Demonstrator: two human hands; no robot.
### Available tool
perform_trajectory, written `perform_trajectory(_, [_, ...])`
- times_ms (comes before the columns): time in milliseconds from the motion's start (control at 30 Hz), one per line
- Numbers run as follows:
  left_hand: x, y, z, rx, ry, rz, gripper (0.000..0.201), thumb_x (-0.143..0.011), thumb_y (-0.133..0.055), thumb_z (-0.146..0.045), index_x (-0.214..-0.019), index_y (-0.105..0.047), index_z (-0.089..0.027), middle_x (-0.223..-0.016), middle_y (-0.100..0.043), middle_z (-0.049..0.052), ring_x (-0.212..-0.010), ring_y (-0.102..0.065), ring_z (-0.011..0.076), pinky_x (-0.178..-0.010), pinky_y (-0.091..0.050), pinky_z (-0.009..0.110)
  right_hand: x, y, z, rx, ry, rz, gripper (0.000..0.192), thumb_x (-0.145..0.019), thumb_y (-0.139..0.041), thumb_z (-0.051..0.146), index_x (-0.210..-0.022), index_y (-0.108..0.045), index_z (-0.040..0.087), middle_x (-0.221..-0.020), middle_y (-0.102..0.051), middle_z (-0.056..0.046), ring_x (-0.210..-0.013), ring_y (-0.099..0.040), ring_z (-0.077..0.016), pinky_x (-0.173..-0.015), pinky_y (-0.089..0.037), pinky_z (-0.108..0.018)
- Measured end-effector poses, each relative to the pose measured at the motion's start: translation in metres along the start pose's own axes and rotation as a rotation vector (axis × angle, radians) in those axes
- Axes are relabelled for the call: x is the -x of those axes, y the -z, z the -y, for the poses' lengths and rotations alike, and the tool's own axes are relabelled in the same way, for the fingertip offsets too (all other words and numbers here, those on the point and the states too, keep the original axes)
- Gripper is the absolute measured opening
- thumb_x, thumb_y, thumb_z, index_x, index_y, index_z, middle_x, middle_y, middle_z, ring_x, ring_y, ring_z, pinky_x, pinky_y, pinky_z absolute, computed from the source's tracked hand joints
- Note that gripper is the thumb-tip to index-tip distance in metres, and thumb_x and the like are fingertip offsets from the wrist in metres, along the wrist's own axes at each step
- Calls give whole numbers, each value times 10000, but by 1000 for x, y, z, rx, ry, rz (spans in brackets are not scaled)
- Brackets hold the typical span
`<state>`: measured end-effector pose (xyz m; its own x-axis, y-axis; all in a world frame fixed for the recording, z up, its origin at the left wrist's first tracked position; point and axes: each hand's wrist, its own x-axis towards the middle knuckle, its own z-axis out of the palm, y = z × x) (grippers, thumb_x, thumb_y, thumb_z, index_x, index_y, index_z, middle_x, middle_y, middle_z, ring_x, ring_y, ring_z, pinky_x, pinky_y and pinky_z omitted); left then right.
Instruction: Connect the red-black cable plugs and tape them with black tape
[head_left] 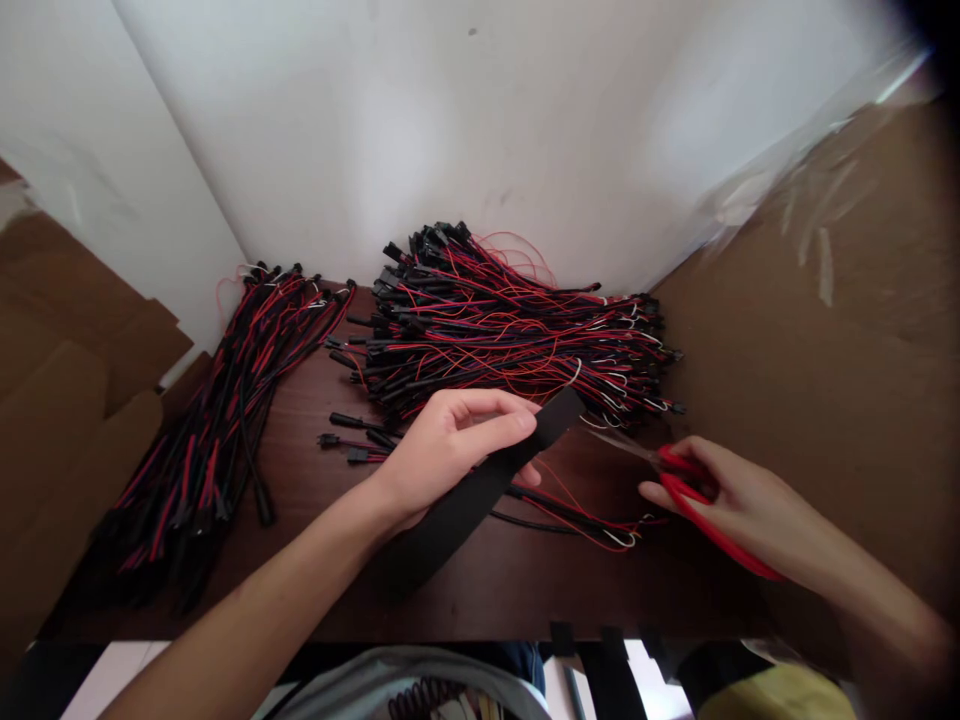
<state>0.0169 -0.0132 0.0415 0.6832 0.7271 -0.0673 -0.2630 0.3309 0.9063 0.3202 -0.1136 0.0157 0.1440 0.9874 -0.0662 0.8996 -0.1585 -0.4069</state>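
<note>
Pinched between the thumb and fingers of my left hand (457,440) is a wide black strip (465,510), perhaps tape, its upper end sticking out to the right and its tail hanging down to the left. My right hand (739,495) grips red-handled scissors (694,480), with the blades pointing left near the strip's upper end. Whether the blades touch the strip I cannot tell. Under and behind my left hand, a few loose wire harnesses (577,515) with black connectors lie on the brown table (480,610).
A large pile of red and black wire harnesses (495,330) lies against the white wall (420,120). Another bundle of harnesses (240,370) is at the left. Cardboard (832,330) stands on the right, and more cardboard (75,400) on the left. Black strips (611,650) hang from the front edge.
</note>
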Motion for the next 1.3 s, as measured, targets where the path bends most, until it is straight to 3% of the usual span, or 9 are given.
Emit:
perform_trajectory(167, [0, 0, -3, -52, 4, -13, 294, -726, -732, -400, -660, -654, -124, -755, -672, 51, -628, -654, 147, -635, -501, 254, -12, -16, 0, 118, 49, -21, 362, -821, -632, 469, -1012, -591, 164, -994, -622, -137, -902, -622, -309, -793, -501, -463])
perform_trajectory(400, [0, 0, 0, -34, 24, -33, 336, -679, -783, -443, -703, -680, -123, -741, -658, 37, -596, -647, 132, -620, -502, 244, -17, -16, -10, 60, 99, 11, 467, -829, -602, 535, -1102, -637, 158, -1051, -631, -132, -976, -625, -312, -890, -492, -498])
perform_trajectory(500, [0, 0, 0, -41, 32, -34, 351, -671, -797, -453, -716, -687, -122, -707, -650, 30, -601, -648, 131, -617, -506, 236, -15, -1, 19, -47, 48, -62, 426, -807, -631, 566, -1011, -684, 195, -1045, -666, -116, -961, -641, -314, -887, -487, -503])
perform_trajectory(567, [1, -1, -1, -59, 28, -26, 349, -677, -796, -452, -693, -680, -123, -692, -648, 29, -613, -647, 132, -624, -509, 237, -15, 9, 51, -339, -25, -97, 418, -814, -630, 577, -1026, -674, 219, -984, -704, -85, -876, -666, -263, -812, -526, -429])
perform_trajectory(633, [1, -1, -2, -74, 14, -21, 333, -694, -787, -436, -675, -675, -123, -695, -652, 31, -614, -641, 127, -629, -510, 241, -17, 15, 84, -591, -34, -28, 416, -820, -614, 601, -983, -685, 226, -898, -716, -60, -798, -668, -214, -728, -541, -351])
perform_trajectory(767, [0, -1, -3, -72, -36, -16, 304, -709, -783, -405, -665, -679, -123, -755, -674, 39, -625, -636, 123, -653, -509, 257, -28, 18, 129, -729, 155, 195, 414, -822, -622, 589, -808, -702, 183, -752, -685, -42, -700, -624, -151, -670, -519, -266])
perform_trajectory(1000, [-1, -1, 2, -55, -151, -36, 205, -748, -759, -304, -646, -702, -135, -756, -695, 36, -728, -632, 130, -738, -494, 255, -31, 20, 147, -854, 133, 217, 303, -762, -729, 491, -753, -655, 197, -760, -680, -17, -697, -640, -153, -663, -526, -265])
perform_trajectory(1300, [-1, -1, 3, 14, -197, -54, 187, -708, -770, -193, -571, -660, -127, -758, -701, 28, -707, -631, 107, -703, -483, 224, -28, 21, 152, -712, 244, 121, 265, -773, -737, 433, -722, -636, 193, -709, -625, 7, -631, -554, -118, -562, -438, -220])
